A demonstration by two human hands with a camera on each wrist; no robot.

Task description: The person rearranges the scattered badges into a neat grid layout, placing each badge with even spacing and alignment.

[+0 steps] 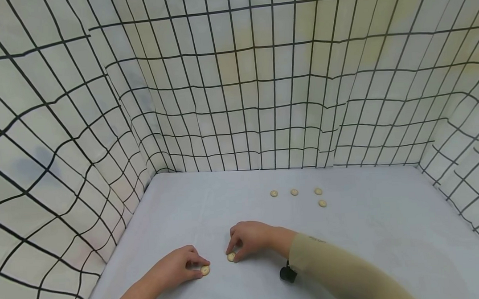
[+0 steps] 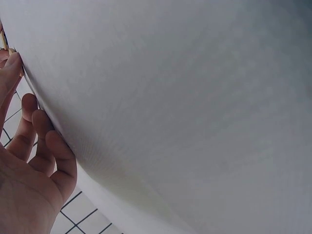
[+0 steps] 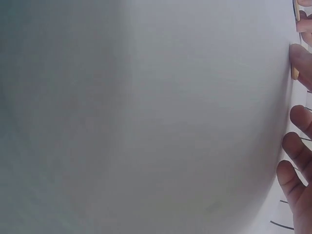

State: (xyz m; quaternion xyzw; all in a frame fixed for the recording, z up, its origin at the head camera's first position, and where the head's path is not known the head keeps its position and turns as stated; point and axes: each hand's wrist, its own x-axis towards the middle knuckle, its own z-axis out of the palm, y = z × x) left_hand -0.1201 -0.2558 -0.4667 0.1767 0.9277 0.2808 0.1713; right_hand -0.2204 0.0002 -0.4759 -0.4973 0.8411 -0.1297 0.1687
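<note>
On the white tabletop, my left hand [image 1: 174, 268] pinches a small round pale wooden disc [image 1: 205, 270] between thumb and forefinger. Just to its right, a second disc [image 1: 231, 257] of the same sort sits between the thumb and forefinger of my right hand [image 1: 251, 238]. Both discs lie flat, with faint dark marks on their tops. In the left wrist view the other fingers [image 2: 63, 151] of that hand curl loosely beside the table. The right wrist view catches one disc [image 3: 294, 72] edge-on under a fingertip.
Farther back on the white table [image 1: 209, 200], three similar discs stand in a row, the middle one [image 1: 294, 192] among them, with another disc [image 1: 322, 203] in front of the right end. A black grid net [image 1: 257, 95] over pale cloth walls surrounds the table. A small black device [image 1: 287, 273] hangs at the right wrist.
</note>
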